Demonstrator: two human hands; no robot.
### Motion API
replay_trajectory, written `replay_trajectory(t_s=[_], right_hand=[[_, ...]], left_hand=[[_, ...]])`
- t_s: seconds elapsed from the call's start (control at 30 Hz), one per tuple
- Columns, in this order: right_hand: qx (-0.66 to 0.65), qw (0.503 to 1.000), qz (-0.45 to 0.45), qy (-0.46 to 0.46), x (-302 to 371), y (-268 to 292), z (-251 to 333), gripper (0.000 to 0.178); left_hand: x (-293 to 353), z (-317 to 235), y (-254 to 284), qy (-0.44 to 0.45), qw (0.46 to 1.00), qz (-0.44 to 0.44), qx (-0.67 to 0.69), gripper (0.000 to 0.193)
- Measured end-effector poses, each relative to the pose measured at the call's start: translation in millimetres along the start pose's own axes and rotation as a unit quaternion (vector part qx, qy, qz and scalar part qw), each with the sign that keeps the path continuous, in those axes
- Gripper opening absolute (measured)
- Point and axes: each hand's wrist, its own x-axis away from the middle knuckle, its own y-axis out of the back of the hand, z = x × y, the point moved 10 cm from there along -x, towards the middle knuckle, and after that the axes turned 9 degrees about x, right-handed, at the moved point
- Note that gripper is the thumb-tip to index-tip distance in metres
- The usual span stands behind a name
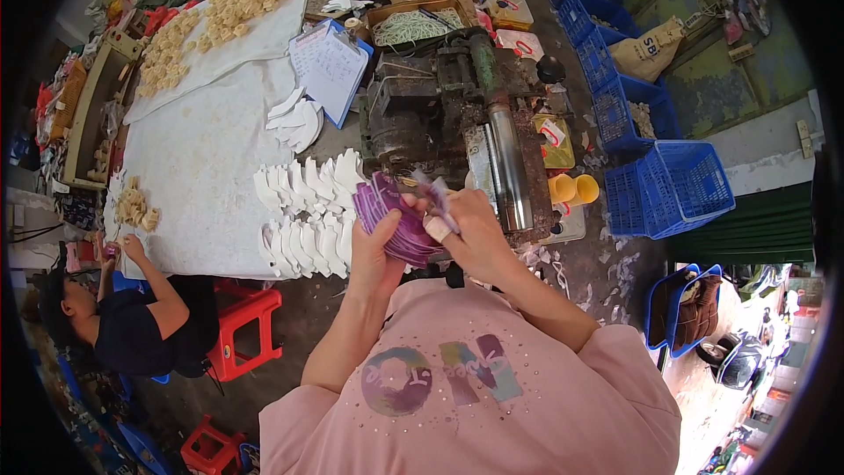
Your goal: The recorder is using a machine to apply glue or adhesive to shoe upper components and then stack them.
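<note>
In front of my chest, my left hand [376, 251] grips a fanned stack of purple curved pieces [387, 211] with pale edges; their material I cannot make out. My right hand [473, 230] is closed at the stack's right side, with a light wrap round one finger. Between its fingertips is a pale, purple-tinged piece [432, 190], smeared by motion. To the left of the stack, white curved pieces [308, 244] lie in overlapping rows on the cloth-covered table [193, 171]. Just beyond my hands stands a dark, worn machine [404, 110] with a shiny metal roller [507, 171].
A blue clipboard [359, 44] with paper and white gloves [297, 120] lie beyond the rows. Beige bundles [233, 13] cover the table's far end. At left, a co-worker [132, 317] sits by a red stool [246, 325]. Blue crates [686, 185] and yellow cups [573, 188] stand at right.
</note>
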Motion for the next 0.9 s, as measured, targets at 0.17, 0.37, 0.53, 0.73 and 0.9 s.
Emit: replay_trajectory(t_s=[0.17, 0.37, 0.53, 0.73, 0.9], right_hand=[[-0.081, 0.97, 0.155, -0.168, 3.3, 4.6, -17.4, 0.035], [-0.168, 0.954, 0.183, -0.171, 7.7, 4.2, -34.3, 0.027], [-0.282, 0.947, 0.139, -0.066, -0.4, -7.0, -22.4, 0.025], [-0.097, 0.993, 0.056, -0.048, -4.4, -10.0, -10.3, 0.021], [-0.153, 0.988, 0.008, -0.032, -1.5, -8.7, -5.1, 0.029]], left_hand=[[-1.0, -1.3, 10.9, 0.022, 0.999, -0.008, 0.033, 0.03], [-3.8, -6.8, 9.4, 0.015, 1.0, 0.011, 0.014, 0.037], [-2.4, -3.4, -3.4, 0.005, 0.998, 0.057, 0.031, 0.059], [-2.2, -7.6, -19.4, 0.0, 0.995, 0.092, -0.029, 0.076], [0.3, -14.8, -18.6, -0.045, 0.997, 0.024, -0.055, 0.052]])
